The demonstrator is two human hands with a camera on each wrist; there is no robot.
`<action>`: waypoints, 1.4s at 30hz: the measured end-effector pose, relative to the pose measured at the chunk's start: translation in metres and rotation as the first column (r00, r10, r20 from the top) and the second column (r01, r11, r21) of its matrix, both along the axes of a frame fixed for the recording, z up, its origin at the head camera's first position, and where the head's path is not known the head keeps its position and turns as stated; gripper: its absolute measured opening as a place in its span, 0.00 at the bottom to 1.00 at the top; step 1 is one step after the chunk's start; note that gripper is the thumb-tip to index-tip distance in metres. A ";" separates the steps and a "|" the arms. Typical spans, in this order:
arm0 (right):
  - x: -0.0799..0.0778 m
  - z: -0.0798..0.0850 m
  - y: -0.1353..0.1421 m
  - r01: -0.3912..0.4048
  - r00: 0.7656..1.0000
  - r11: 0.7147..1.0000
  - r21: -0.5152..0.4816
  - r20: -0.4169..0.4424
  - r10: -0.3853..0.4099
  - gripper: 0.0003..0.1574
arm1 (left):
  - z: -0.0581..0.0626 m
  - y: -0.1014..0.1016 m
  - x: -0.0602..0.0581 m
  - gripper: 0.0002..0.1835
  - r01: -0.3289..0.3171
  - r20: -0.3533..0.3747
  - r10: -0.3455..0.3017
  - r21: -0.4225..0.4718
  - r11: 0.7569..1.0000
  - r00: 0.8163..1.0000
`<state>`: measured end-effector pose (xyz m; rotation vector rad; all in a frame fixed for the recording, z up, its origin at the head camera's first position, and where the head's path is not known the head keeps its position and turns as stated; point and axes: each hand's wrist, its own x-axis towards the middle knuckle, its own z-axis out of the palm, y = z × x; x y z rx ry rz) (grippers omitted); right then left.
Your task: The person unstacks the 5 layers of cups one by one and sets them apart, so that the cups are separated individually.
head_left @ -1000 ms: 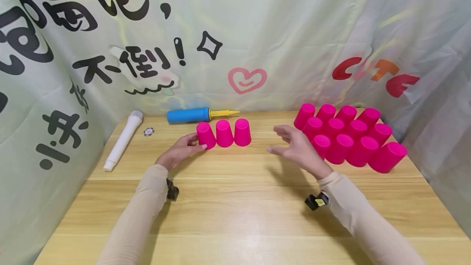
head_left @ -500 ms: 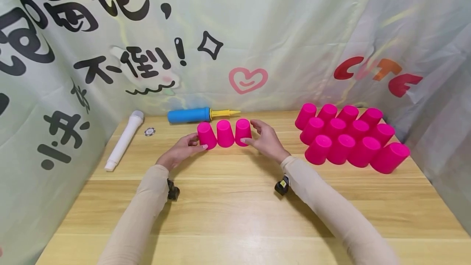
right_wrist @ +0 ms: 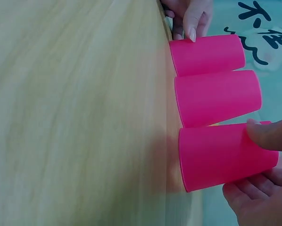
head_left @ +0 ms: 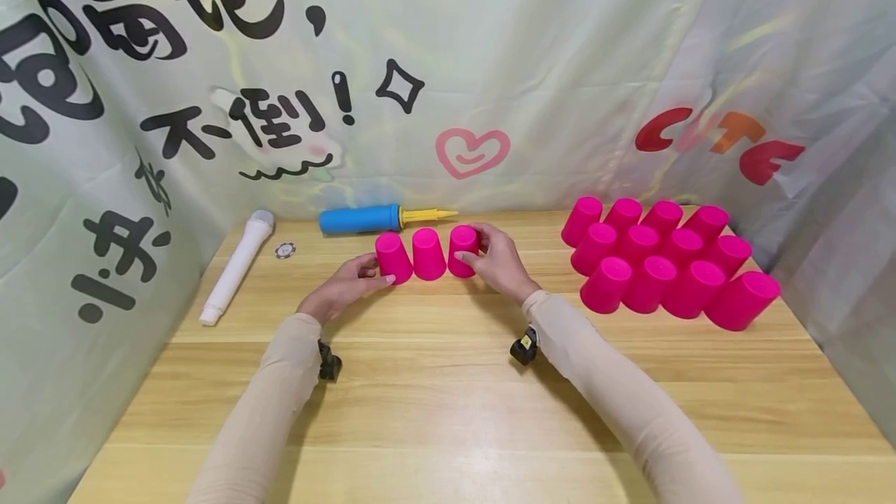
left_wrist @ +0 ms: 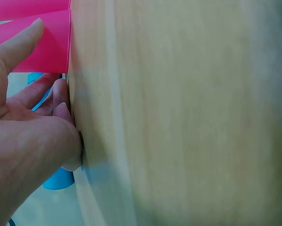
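Observation:
Three pink cups stand upside down in a short row on the table. At the left cup point(head_left: 393, 259), my left hand point(head_left: 341, 287) has its thumb across the front and its other fingers at the far side. The middle cup point(head_left: 428, 255) is untouched between the two hands. My right hand point(head_left: 505, 263) grips the right cup point(head_left: 462, 243), thumb on the near side and fingers round the back. In the right wrist view, that thumb point(right_wrist: 268, 135) presses the side of the right cup point(right_wrist: 221, 157), with fingers beneath it.
Several more upside-down pink cups point(head_left: 647, 286) stand in rows at the right of the wooden table point(head_left: 434, 411). Behind the short row lies a blue hand pump point(head_left: 360, 219) with a yellow nozzle. A white microphone point(head_left: 236, 267) and a small round chip point(head_left: 285, 250) lie at left.
My right hand has come leftward from beside the group of cups to the right cup of the row and taken hold of it. My left hand has stayed at the left cup.

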<state>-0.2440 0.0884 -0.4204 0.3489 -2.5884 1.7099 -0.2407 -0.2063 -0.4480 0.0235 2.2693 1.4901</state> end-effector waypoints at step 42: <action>0.126 0.036 0.121 0.023 0.992 0.990 0.138 0.118 -0.039 0.34 | 0.003 0.002 0.002 0.39 -0.007 -0.012 0.007 -0.014 1.000 1.000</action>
